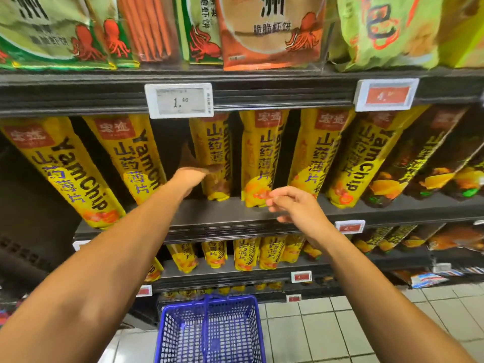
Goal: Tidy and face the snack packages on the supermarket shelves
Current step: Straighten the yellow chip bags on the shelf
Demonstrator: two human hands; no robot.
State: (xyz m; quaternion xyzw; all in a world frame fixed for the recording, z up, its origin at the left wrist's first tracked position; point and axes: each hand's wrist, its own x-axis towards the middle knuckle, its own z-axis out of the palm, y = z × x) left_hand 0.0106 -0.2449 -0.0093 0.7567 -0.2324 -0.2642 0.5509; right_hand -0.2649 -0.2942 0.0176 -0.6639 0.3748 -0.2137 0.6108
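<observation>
Below both forearms a blue basket (209, 334) is seen; left hand (192, 176), grip unclear, is pressed against an upright yam-chip pack (213, 155), right hand (290, 203) loosely curled, empty, nearby.

Both arms outstretched; left hand (191, 176) blurred, right hand (293, 203) loosely curled.

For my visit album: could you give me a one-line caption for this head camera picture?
Left hand reaching between yellow yam chip packs on a supermarket shelf, right hand hovering nearby, blue basket below.
</observation>
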